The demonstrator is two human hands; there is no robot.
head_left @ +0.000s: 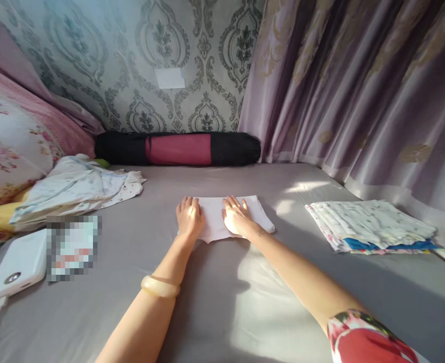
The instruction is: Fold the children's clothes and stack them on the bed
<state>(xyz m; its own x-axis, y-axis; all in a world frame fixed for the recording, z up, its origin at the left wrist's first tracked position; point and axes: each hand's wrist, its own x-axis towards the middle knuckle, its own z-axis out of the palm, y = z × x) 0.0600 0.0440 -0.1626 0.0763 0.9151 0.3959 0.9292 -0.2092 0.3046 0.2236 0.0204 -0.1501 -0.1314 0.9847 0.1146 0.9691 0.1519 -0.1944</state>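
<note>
A white folded cloth (214, 217) lies flat on the grey sheet (222, 302) in the middle of the view. On its left end rests my left hand (190, 217), palm down, with the fingers lying on the fabric. My right hand (238, 217) is spread flat over the cloth's right half, its thumb apart from the fingers. Both hands press on the cloth from above and neither grips it. The cloth's right edge shows several layers.
At the right lies a stack of folded patterned cloths (373, 222). Rumpled cloths (78, 186) lie at the left, above a white power bank (20, 262) with a cable and a blurred-out item (74, 249). A black and red roll (179, 149) lies along the wall.
</note>
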